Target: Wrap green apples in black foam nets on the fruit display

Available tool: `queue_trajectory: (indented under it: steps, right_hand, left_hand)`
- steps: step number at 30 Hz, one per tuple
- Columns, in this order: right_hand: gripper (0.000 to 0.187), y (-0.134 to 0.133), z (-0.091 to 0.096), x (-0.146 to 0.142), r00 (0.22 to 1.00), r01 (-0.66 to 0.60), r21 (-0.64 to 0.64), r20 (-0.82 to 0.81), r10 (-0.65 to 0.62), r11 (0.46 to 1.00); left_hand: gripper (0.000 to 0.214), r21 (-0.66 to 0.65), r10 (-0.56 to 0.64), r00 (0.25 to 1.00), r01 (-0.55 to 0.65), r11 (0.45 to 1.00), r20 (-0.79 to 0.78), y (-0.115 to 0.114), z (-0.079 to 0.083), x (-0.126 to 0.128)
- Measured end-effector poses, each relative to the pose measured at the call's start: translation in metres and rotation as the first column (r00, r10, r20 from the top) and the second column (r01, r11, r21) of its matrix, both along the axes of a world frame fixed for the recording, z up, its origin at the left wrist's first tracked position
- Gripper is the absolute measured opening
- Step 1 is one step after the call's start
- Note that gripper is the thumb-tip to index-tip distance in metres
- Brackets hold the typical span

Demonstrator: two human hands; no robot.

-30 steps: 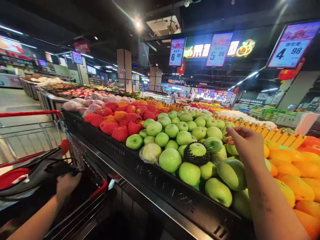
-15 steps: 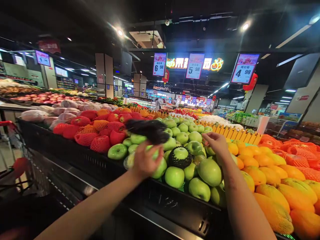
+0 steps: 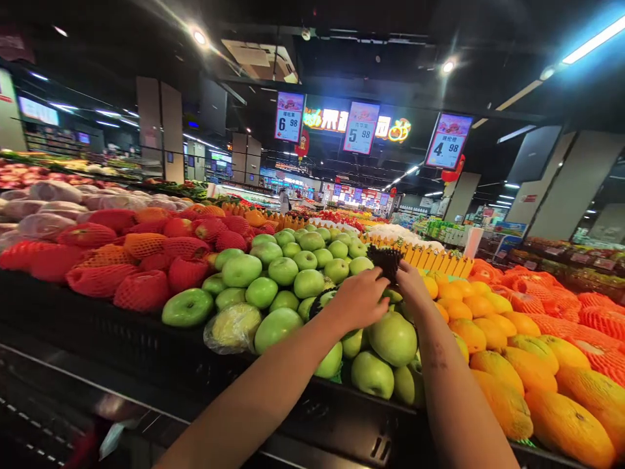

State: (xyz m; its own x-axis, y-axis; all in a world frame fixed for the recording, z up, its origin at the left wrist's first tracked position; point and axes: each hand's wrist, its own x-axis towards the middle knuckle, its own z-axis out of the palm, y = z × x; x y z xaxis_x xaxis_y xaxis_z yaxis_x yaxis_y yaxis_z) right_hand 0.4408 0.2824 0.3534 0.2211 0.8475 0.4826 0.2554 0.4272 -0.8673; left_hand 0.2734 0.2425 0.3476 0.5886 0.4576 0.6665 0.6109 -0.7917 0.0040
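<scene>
Head camera view of a supermarket fruit display: a black foam net sleeve is held above a heap of green apples, pinched between both hands. From the left, the left hand has its fingers closed on the sleeve's lower edge; the right hand grips the other side, fingers curled around it. Directly beneath the hands lie large green apples, one of them just below the right wrist. Another apple partly wrapped in black net sits just left of the left hand. A fruit in a clear plastic bag rests at the front edge of the black display bin. Left of the apples are fruits in red net sleeves; right of them, orange and yellow fruits. Price signs hang overhead.
</scene>
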Motion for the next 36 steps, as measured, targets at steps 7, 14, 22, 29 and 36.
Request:
queue_trajectory:
  steps: [7, 14, 22, 29, 36]
  right_hand:
    - [0.053, 0.007, 0.001, 0.009, 0.891, 0.300, 0.131, -0.392, -0.229, 0.945]
    - [0.055, 0.004, 0.012, 0.026, 0.782, 0.535, 0.332, -0.543, -0.306, 0.777]
    - [0.052, 0.015, 0.003, 0.055, 0.702, 0.660, 0.320, -0.585, -0.407, 0.680]
    - [0.050, 0.021, -0.006, 0.042, 0.729, 0.667, 0.353, -0.489, -0.479, 0.656]
    - [0.043, 0.016, -0.007, 0.030, 0.785, 0.616, 0.372, -0.364, -0.501, 0.695]
  left_hand:
    - [0.050, -0.209, -0.217, 0.976, 0.212, 0.955, -0.001, -0.009, -0.006, 0.002]
    - [0.086, -0.315, -0.439, 0.863, 0.356, 0.880, -0.250, -0.005, -0.016, 0.008]
    - [0.079, -0.060, -0.268, 0.963, 0.270, 0.961, 0.033, -0.005, -0.011, 0.007]
    - [0.086, -0.132, -0.130, 0.990, 0.135, 0.982, 0.049, 0.001, -0.017, 0.010]
    - [0.112, -0.058, 0.044, 0.999, -0.045, 0.997, -0.026, 0.005, -0.027, 0.017]
